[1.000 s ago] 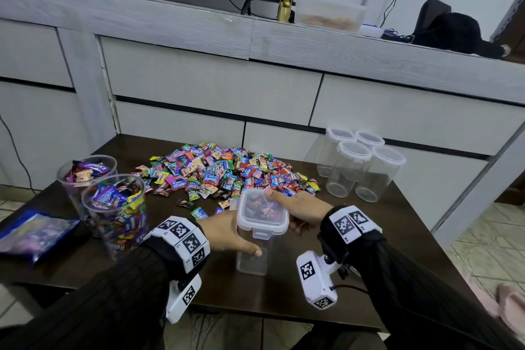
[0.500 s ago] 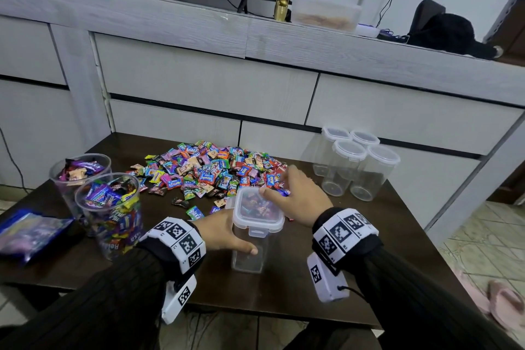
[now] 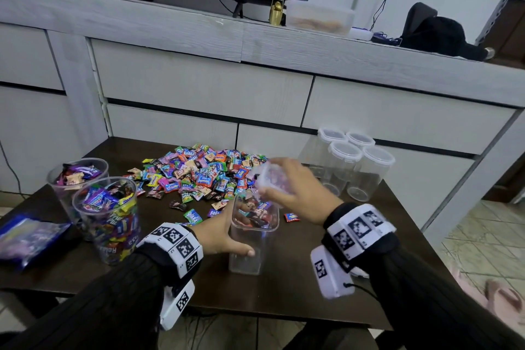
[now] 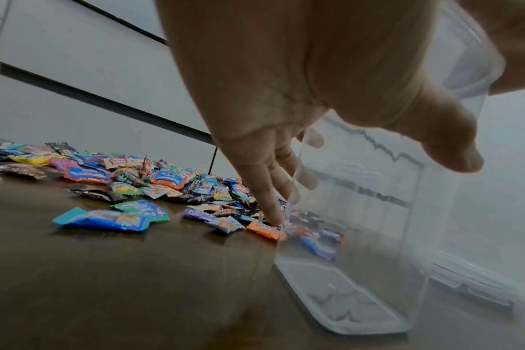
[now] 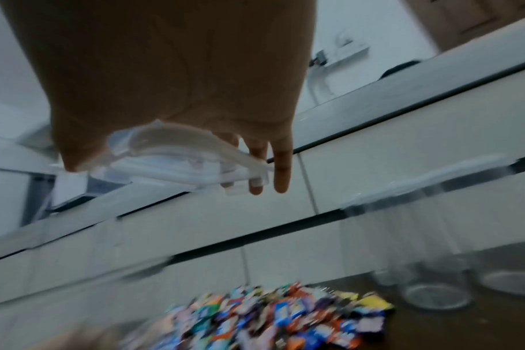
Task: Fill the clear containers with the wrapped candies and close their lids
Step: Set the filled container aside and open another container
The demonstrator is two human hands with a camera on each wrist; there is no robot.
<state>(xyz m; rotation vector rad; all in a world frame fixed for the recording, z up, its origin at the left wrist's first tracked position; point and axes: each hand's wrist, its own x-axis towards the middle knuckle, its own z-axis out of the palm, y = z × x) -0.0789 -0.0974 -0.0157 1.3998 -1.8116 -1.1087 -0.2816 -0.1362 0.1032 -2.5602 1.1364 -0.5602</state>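
Change: a second ago the lid [image 3: 274, 180] sat on the square container [image 3: 252, 239]; now the right hand [image 3: 295, 193] has lifted it clear and holds it above and a little to the right of the open mouth.
Meaning for the task: the container is open and, by the look of it, ready for filling; its lid goes back on afterwards.
Left hand: the left hand [image 3: 220, 233] grips the square container by its near side, thumb in front, fingers round the far wall, steadying it on the table [image 3: 284, 293].
Right hand: its fingers and thumb pinch the lid at its edges; the picture is motion-blurred, so finer detail of the grip is unclear.
Square container: upright at the near middle of the table, with nothing in it that the left wrist view shows.
Filled cups: two round clear cups [image 3: 109, 216] at the near left, full of candies and lidless.
Blue packet: a blue packet [image 3: 25, 239] lies at the far left edge.
Candy pile: the wrapped candies [image 3: 204, 176] lie loose just beyond the square container.
Writing: "Relaxa" reads on several wrappers; other print is too small.
Empty containers: four lidded clear containers [image 3: 349, 167] stand together at the far right.
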